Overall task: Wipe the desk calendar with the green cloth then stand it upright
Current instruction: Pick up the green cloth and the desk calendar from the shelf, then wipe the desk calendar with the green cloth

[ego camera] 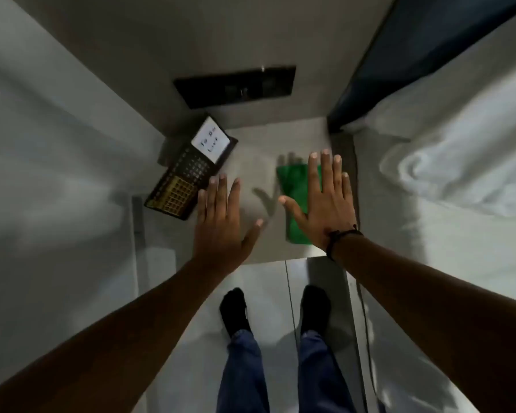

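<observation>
A black desk calendar lies flat and slanted on the small grey table, with a white "To Do List" note at its far end and a yellow grid at its near end. A folded green cloth lies on the table's right half. My left hand hovers open, fingers spread, just right of the calendar's near corner. My right hand is spread flat above the cloth and hides its right part. Neither hand holds anything.
A black panel is set in the wall behind the table. White bedding lies along the right, a white surface on the left. My feet in black socks stand on the tiled floor below the table's front edge.
</observation>
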